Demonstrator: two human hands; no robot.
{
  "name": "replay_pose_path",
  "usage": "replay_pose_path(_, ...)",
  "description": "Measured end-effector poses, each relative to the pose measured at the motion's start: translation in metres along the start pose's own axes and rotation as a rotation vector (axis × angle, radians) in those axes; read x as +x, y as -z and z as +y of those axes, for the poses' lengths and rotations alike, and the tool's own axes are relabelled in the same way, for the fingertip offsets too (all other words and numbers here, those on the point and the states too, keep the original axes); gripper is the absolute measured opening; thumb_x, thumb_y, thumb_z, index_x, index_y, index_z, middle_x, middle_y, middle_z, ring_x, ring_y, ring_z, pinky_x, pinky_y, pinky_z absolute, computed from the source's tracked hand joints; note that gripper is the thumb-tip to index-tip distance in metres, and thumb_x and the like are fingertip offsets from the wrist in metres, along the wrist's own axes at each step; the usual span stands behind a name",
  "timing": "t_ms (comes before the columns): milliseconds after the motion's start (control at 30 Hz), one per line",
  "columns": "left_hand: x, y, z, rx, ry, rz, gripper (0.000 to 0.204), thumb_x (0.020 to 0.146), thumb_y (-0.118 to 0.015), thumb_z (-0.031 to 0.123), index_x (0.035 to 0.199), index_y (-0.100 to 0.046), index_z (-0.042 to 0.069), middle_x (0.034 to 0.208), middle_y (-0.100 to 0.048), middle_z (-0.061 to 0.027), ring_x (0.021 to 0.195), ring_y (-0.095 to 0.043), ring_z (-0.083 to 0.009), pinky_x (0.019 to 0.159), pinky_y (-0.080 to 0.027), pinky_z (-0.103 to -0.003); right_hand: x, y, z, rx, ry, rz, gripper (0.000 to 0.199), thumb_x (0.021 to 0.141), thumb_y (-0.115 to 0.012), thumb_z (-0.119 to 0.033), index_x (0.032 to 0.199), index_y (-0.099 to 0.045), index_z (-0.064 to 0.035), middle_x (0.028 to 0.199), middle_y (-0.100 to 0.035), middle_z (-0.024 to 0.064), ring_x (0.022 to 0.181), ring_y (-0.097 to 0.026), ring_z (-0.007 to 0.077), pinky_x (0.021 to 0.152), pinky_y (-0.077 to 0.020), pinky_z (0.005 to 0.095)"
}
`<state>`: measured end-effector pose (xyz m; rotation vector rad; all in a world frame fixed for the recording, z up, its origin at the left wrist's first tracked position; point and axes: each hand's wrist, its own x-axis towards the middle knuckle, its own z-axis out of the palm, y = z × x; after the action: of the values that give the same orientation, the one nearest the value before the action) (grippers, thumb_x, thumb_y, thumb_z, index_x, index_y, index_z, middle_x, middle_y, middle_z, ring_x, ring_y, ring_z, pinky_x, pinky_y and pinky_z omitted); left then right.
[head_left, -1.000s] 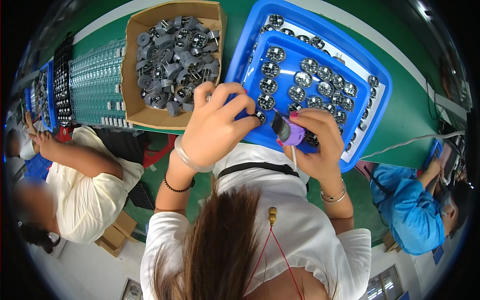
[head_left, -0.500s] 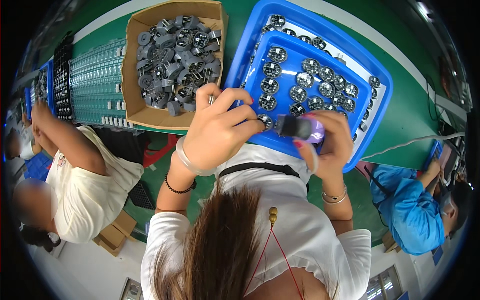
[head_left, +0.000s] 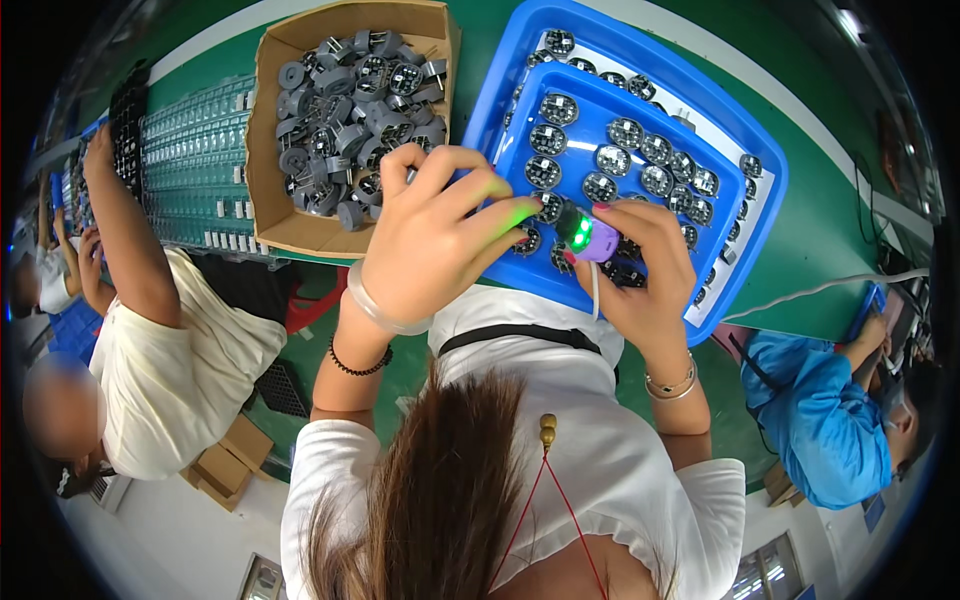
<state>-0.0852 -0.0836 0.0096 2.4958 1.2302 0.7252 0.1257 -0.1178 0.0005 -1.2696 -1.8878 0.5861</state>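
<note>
Over the inner blue tray [head_left: 590, 145], my right hand [head_left: 650, 265] is closed round a small purple device [head_left: 598, 242] with a black end. Green lights glow on it, and a pale loop hangs by my thumb. Its black end is close to a round circuit board [head_left: 547, 207] near my left fingertips; whether they touch I cannot tell. My left hand [head_left: 435, 235] is bent at the tray's left edge, and green light falls on its fingers. A bit of metal shows between its thumb and index finger, but what it holds is hidden. Several round boards [head_left: 612, 160] lie in the tray.
The inner tray rests in a larger blue tray [head_left: 482, 120] with more round boards. Left of it, a cardboard box [head_left: 262, 150] holds many grey round parts with pins. Clear ribbed trays [head_left: 190, 160] lie farther left. Co-workers sit on both sides; a cable [head_left: 830, 290] crosses the right.
The purple device has turned and moved slightly left and up, and its green lights now show. My left hand has shifted little. The left co-worker's arm has risen.
</note>
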Motion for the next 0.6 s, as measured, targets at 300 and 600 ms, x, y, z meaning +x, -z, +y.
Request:
replay_pose_path(300, 0.004, -0.004, -0.007, 0.091, -0.113, -0.02, 0.015, 0.064, -0.075, 0.019, 0.075, -0.065, 0.018, 0.082, -0.056, 0.0066, 0.091, -0.053, -0.0153, 0.079, -0.03, -0.038, -0.005, 0.015, 0.006, 0.259, -0.116, 0.192, 0.044, 0.068, -0.078, -0.006, 0.106, -0.057, 0.0046, 0.104, -0.056, 0.0157, 0.09, -0.059, 0.0223, 0.079, -0.0502, 0.0314)
replay_pose_path(600, 0.01, 0.003, 0.002, -0.058, 0.0, 0.019, 0.015, 0.064, -0.072, 0.022, 0.076, -0.065, 0.019, 0.087, -0.056, 0.0056, 0.093, -0.052, -0.0162, 0.082, -0.03, -0.04, -0.003, 0.011, 0.005, 0.155, -0.003, -0.026, 0.043, 0.07, -0.077, -0.007, 0.106, -0.056, 0.0037, 0.105, -0.054, 0.0153, 0.096, -0.058, 0.0253, 0.084, -0.0479, 0.0339)
